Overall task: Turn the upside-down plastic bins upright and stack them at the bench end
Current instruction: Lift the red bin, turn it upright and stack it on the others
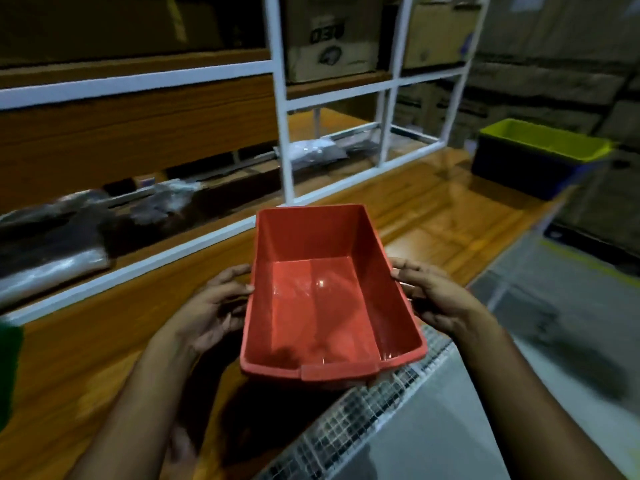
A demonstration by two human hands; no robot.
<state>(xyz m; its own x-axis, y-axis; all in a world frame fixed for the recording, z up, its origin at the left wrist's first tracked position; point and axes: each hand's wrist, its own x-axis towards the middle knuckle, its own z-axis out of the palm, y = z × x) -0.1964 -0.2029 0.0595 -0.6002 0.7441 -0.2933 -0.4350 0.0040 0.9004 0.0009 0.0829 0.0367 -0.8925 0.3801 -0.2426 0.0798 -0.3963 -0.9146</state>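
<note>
The red rectangular plastic bin (pixel 329 296) is already mouth-up, carried low at 6 o'clock above the near edge of the glossy wooden desk (pixel 433 216). The left hand (pixel 211 306) has its fingers curled against the bin's left wall with the thumb at the rim; the right hand (pixel 433 296) clasps the right wall the same way, fingertips over the rim. So the turning step for this bin looks done, and the carry to the stack is the step in hand.

At 2 o'clock, at the far end of the desk, a yellow-green plastic bin (pixel 547 143) sits nested inside a dark blue plastic bin (pixel 512 174), both upright. The next move, as I judge it, calls for bringing the red bin across to that pair, lining its long sides with theirs, and lowering it level so it drops inside the yellow-green one rather than catching on a rim.

At the 9 o'clock edge there is a green shape (pixel 10 368), possibly another bin, though it is too cropped to tell.

For writing: a brown cardboard box (pixel 332 36) on the white metal shelf frame (pixel 280 98) at 12 o'clock carries dark bold letters that seem to stand upside down; they are too blurred to read with confidence. No label shows on the bins.
</note>
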